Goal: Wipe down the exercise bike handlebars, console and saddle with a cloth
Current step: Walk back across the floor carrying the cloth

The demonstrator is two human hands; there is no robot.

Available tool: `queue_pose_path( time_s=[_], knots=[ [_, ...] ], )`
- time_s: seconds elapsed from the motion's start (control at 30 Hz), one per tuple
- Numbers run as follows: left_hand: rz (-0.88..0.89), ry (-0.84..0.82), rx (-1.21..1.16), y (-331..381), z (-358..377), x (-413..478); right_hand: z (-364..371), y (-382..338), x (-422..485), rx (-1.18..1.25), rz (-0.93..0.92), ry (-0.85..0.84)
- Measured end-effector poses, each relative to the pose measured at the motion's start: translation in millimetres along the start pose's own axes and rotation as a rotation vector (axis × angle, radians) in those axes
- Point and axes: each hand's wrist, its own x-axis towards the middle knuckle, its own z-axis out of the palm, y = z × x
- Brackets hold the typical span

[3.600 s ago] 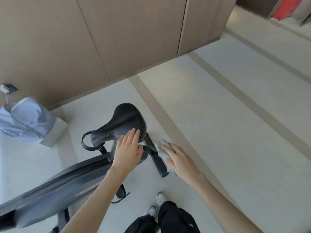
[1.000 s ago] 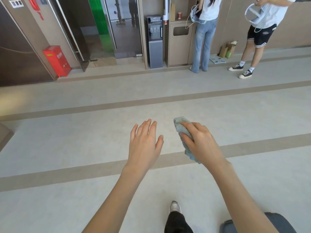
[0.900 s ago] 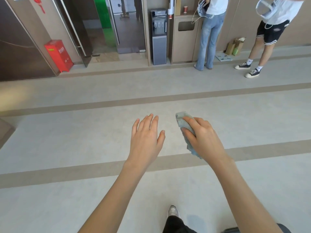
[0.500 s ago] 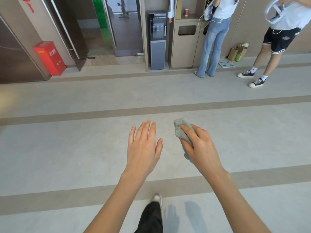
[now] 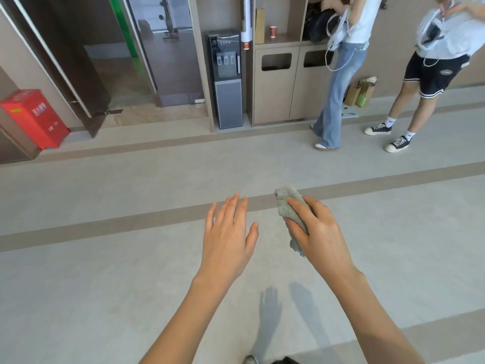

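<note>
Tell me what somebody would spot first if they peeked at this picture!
Right in the middle, over the floor, the left hand is spread and empty, and the right hand grips a fluffy grey-green cloth. A red box sits far left by the wall; a person in jeans and a person in black shorts stand top right.

Office lobby: water dispenser (image 5: pixel 227 77), built-in bins (image 5: pixel 275 85).

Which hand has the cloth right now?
The right hand has it: its fingers curl over the folded grey-green cloth. The left hand is spread flat with straight fingers and holds nothing.
</note>
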Motion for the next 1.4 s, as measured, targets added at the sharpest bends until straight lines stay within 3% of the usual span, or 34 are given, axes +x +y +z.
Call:
queue_pose_path(
  time_s=[0.3, 0.73, 1.4],
  knots=[
    [0.051, -0.049, -0.034, -23, 88, 175, 57, 96, 162, -0.032, 0.025, 0.007],
    [0.056, -0.025, -0.032, -18, 206, 500, 112, 260, 463, -0.056, -0.077, 0.089],
    [0.086, -0.098, -0.007, -51, 389, 971, 223, 484, 890, -0.074, -0.018, 0.132]
  ],
)
